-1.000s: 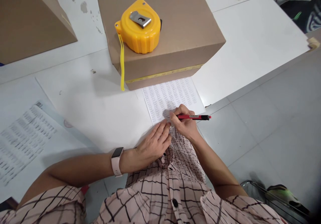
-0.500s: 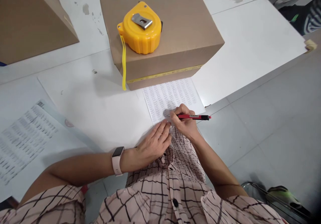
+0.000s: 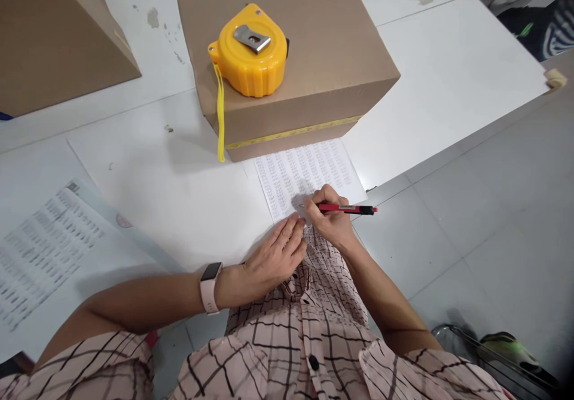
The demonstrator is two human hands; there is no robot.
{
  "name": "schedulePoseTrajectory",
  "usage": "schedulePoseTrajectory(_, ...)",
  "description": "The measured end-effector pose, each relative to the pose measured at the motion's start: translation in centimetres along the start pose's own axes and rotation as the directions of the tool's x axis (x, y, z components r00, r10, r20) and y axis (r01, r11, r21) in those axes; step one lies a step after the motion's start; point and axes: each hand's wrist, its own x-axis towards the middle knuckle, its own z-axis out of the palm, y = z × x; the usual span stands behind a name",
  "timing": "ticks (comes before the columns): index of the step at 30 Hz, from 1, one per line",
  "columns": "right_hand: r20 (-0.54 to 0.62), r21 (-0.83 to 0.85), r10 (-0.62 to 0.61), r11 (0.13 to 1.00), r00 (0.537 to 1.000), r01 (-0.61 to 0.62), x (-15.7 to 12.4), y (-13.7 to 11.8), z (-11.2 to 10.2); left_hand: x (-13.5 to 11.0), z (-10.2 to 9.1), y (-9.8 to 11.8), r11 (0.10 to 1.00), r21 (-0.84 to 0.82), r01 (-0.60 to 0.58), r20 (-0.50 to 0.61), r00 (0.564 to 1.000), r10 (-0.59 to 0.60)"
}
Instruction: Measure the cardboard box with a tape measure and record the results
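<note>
My right hand [image 3: 329, 217] grips a red pen [image 3: 347, 208] with a black end, its tip down on a printed sheet [image 3: 305, 173] full of small text rows. My left hand [image 3: 273, 256] lies flat at the near edge of that sheet, fingers together and stretched out, pressing the paper down; a pale watch [image 3: 210, 288] is on that wrist. Just beyond the sheet stands a brown cardboard box [image 3: 332, 53] with a yellow tape measure [image 3: 249, 50] lying on top, its yellow strap hanging over the box's front.
A second cardboard box [image 3: 54, 35] stands at the far left. Another printed sheet [image 3: 42, 250] lies at the left on the white table [image 3: 448, 71]. Grey floor tiles show at the right, and a metal rack with a green thing [image 3: 506, 346] sits at the bottom right.
Both hands stay in place, with the pen still on the sheet. The view has shifted slightly.
</note>
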Motion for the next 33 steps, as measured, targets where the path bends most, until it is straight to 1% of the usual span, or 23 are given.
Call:
schedulePoseTrajectory(5, 0.002, 0.003, -0.004, 1.0, 1.0, 0.004, -0.1, 0.2, 0.0, 0.0, 0.0, 0.0, 1.0, -0.013, -0.01, 0.013, 1.0, 0.01)
schedulePoseTrajectory(13, 0.0, 0.041, 0.003, 0.999, 1.0, -0.003, 0.0, 0.1, -0.1, 0.0, -0.1, 0.0, 1.0, -0.016, 0.009, 0.017, 1.0, -0.008)
schedulePoseTrajectory(18, -0.007, 0.034, 0.015, 0.999, 1.0, -0.015, -0.3, 0.2, 0.4, 0.3, -0.4, -0.2, 0.999, -0.033, -0.003, 0.002, 1.0, 0.003)
schedulePoseTrajectory(20, -0.032, 0.049, 0.02, 0.999, 0.999, -0.018, -0.4, 0.4, 0.4, 0.4, -0.6, -0.4, 0.999, -0.033, -0.009, 0.002, 1.0, 0.009)
schedulePoseTrajectory(21, -0.075, 0.06, 0.02, 0.998, 0.997, -0.016, -0.2, 0.5, 0.2, 0.4, -0.6, -0.4, 0.999, -0.031, -0.013, 0.007, 1.0, 0.014)
schedulePoseTrajectory(23, -0.218, 0.052, 0.008, 0.999, 0.976, 0.003, 0.6, 1.0, -0.9, 0.3, -0.8, -0.4, 0.999, -0.02, -0.026, 0.022, 0.999, 0.026)
schedulePoseTrajectory(24, -0.304, 0.014, -0.015, 1.0, 0.953, 0.02, 1.3, 1.3, -1.9, 0.3, -0.8, -0.3, 0.999, -0.014, -0.029, 0.029, 0.999, 0.03)
schedulePoseTrajectory(26, -0.429, -0.145, -0.121, 0.987, 0.895, 0.064, 3.3, 2.2, -4.5, 0.1, -1.0, -0.1, 1.0, -0.006, -0.028, 0.016, 0.999, 0.028)
schedulePoseTrajectory(27, -0.448, -0.263, -0.203, 0.961, 0.871, 0.088, 4.6, 2.7, -6.1, 0.1, -1.1, -0.1, 1.0, -0.013, -0.025, -0.001, 1.0, 0.025)
schedulePoseTrajectory(28, -0.422, -0.392, -0.293, 0.912, 0.858, 0.119, 5.9, 3.3, -7.7, 0.1, -1.4, -0.1, 0.999, -0.031, -0.021, -0.014, 1.0, 0.021)
schedulePoseTrajectory(29, -0.39, -0.504, -0.354, 0.855, 0.85, 0.125, 7.4, 3.9, -9.2, 0.3, -1.9, -0.3, 0.998, -0.065, -0.013, -0.023, 1.0, 0.011)
schedulePoseTrajectory(30, -0.347, -0.602, -0.388, 0.79, 0.854, 0.114, 8.8, 4.5, -10.6, 0.6, -2.6, -0.7, 0.994, -0.107, -0.003, -0.038, 0.999, -0.001)
schedulePoseTrajectory(31, -0.289, -0.688, -0.388, 0.72, 0.875, 0.093, 10.2, 5.1, -11.8, 1.1, -3.6, -1.3, 0.989, -0.146, 0.006, -0.071, 0.997, -0.017)
schedulePoseTrajectory(32, -0.231, -0.754, -0.359, 0.653, 0.904, 0.067, 11.5, 5.6, -12.7, 1.7, -4.9, -2.1, 0.985, -0.171, 0.018, -0.132, 0.99, -0.041)
schedulePoseTrajectory(33, -0.178, -0.804, -0.313, 0.593, 0.933, 0.046, 12.6, 6.1, -13.3, 2.4, -6.3, -3.2, 0.984, -0.175, 0.03, -0.223, 0.972, -0.069)
